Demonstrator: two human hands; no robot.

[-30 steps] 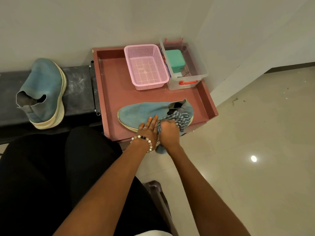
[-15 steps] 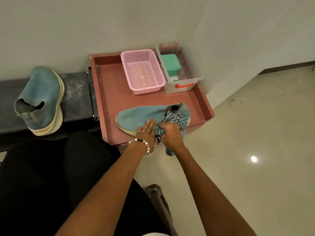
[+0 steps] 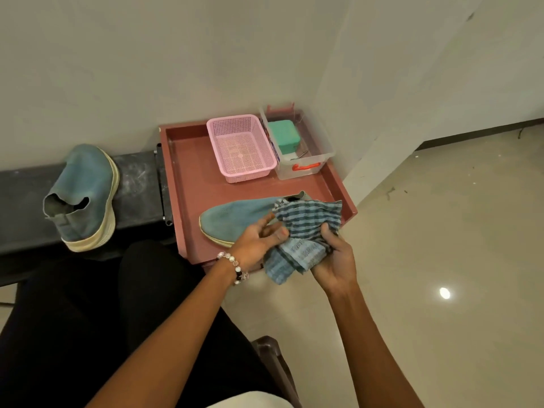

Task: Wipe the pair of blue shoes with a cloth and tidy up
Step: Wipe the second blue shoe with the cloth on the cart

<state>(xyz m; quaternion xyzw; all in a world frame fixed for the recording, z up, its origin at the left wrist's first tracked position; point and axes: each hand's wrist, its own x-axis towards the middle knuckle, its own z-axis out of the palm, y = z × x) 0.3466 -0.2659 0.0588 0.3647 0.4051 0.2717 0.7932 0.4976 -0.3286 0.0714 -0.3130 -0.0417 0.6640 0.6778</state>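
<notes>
- Our right hand (image 3: 332,260) has its fingers (image 3: 326,232) curled round the striped cloth (image 3: 303,231), palm turned up, gripping the bunched middle while the corners hang loose.
- Our left hand (image 3: 259,242) pinches the cloth's near-left edge, thumb against fingertips, the other fingers loosely bent; a bead bracelet (image 3: 234,266) sits on that wrist.
- We judge this a pause in the wiping: the cloth is lifted off the shoe and looks to be getting refolded or regathered.
- The next move calls for a fresh face of cloth and a hand to steady the shoe before rubbing again.
- Both forearms reach forward from our lap, wrists just above the tray's near edge.
- One blue shoe (image 3: 235,220) lies on its side in the red tray (image 3: 191,184), toe to the left, heel partly behind the cloth.
- The second blue shoe (image 3: 85,195) rests on the dark table (image 3: 23,201) to the left, well apart.
- A pink basket (image 3: 241,147) and a clear box (image 3: 306,160) stand at the tray's far side.
</notes>
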